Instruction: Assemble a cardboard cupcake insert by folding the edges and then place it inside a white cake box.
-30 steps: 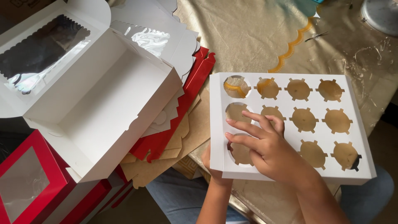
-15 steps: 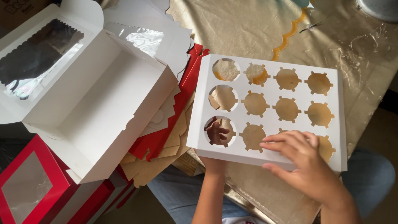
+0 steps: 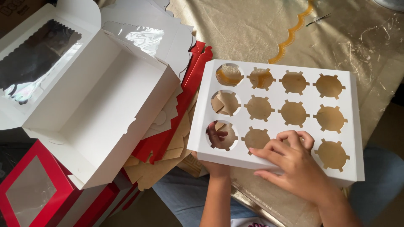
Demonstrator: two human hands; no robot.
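Twelve round holes, in three rows of four, are cut in the white cardboard insert point(image 3: 273, 120), which is held a little above the gold tablecloth point(image 3: 252, 29) at the near edge of the table. The insert is flat on top, with its side flaps folded down. The left hand point(image 3: 216, 141) supports it from underneath at the near left corner; some of its fingers show through the nearest left hole, curled up against the card, so this hand grasps the insert from below. The right hand point(image 3: 294, 166) lies on top of the insert, at the near edge, between the second and fourth holes of the closest row. Its fingers are bent and press on the card, with the tips curled over one hole; it does not close around anything.

Just left of the insert there is a pile of flat box blanks, red point(image 3: 185, 105) and brown point(image 3: 160, 172), partly under it. Further left stands an open white box point(image 3: 101, 113) with its window lid folded back. A red box with a clear window point(image 3: 29, 189) is in the near left corner. Below the table edge, blue jeans point(image 3: 185, 197) of the person are visible.
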